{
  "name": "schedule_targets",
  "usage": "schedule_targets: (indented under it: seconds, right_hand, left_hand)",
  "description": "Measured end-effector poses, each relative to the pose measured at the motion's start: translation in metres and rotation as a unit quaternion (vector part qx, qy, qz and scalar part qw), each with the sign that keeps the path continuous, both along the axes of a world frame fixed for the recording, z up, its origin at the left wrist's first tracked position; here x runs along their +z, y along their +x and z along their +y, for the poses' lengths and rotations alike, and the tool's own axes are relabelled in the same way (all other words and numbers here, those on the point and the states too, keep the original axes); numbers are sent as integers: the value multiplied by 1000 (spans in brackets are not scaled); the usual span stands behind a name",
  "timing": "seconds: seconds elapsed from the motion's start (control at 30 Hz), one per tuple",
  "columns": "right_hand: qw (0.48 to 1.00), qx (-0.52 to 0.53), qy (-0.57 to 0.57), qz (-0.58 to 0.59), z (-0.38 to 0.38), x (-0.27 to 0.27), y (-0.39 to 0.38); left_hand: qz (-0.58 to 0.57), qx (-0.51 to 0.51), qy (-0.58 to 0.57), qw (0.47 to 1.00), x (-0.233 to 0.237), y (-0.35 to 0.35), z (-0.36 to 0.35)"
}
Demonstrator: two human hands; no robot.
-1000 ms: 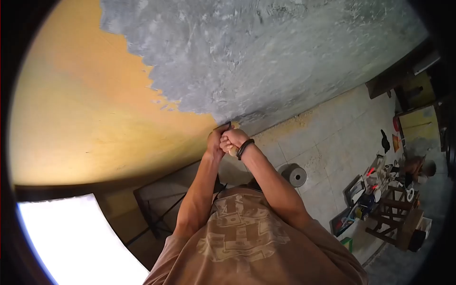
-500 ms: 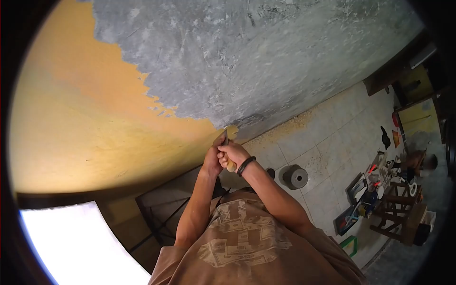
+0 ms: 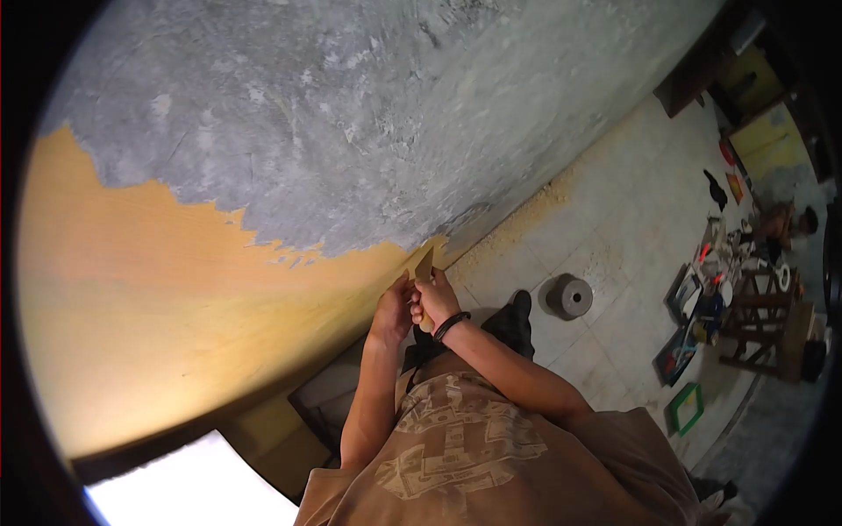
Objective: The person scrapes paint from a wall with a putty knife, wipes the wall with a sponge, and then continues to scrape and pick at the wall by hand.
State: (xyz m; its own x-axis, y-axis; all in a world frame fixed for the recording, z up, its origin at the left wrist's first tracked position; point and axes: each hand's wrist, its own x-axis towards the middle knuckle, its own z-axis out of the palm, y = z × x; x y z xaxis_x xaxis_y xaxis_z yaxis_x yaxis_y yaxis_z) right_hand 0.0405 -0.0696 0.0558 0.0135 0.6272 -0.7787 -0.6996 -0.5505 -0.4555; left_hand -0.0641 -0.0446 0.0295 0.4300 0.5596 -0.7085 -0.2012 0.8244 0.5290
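My right hand [image 3: 438, 300], with dark bands at its wrist, is closed round the light handle of a scraper [image 3: 424, 265]. The blade points up at the low part of the wall, close to the jagged edge between the yellow paint [image 3: 219, 289] and the bare grey surface [image 3: 351, 123]. Right beside it is my left hand [image 3: 394, 309], its fingers bent near the other hand and the base of the blade. Whether they grip the tool is hard to tell.
A grey cylinder [image 3: 575, 298] stands on the tiled floor [image 3: 561, 342], with crumbs scattered along the wall's foot. Farther right are a wooden stool [image 3: 752, 316], a green frame [image 3: 687, 408], mixed tools and another person [image 3: 780, 226]. A bright opening [image 3: 197, 486] is at lower left.
The view has shifted and turned, showing more grey wall at left and my foot on the floor. The scraper blade now shows broader, and my left hand sits slightly farther from it.
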Motion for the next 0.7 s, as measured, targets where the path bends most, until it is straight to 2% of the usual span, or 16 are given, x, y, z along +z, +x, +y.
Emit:
schedule_targets:
  seconds: [0.07, 0.13, 0.17, 0.2, 0.23, 0.27, 0.33, 0.57, 0.7]
  right_hand:
    - [999, -33, -4, -16, 2, -2, -10]
    - [982, 5, 39, -182, -3, -2, -21]
    - [984, 0, 36, -176, -6, -2, -25]
    - [965, 13, 60, -253, -10, 8, -27]
    - [940, 25, 85, -330, -12, 13, -29]
    - [942, 20, 82, -324, -12, 6, -34]
    - [891, -22, 157, -426, -8, -1, -43]
    - [929, -65, 138, -337, 0, 2, -58]
    - [940, -93, 97, -313, 10, -1, -55]
  left_hand:
    - [56, -6, 11, 998, 4, -10, 3]
    - [103, -20, 58, 993, 32, -8, 1]
    - [147, -26, 103, 983, 40, -8, -1]
    - [153, -33, 100, 983, 36, -11, -3]
    - [104, -37, 128, 986, 30, -12, -2]
    - [55, -41, 155, 986, 25, -13, -2]
    - [48, -42, 153, 986, 30, -8, -3]
    - [78, -96, 167, 978, 59, -8, 13]
    - [120, -111, 212, 964, 50, -5, 19]
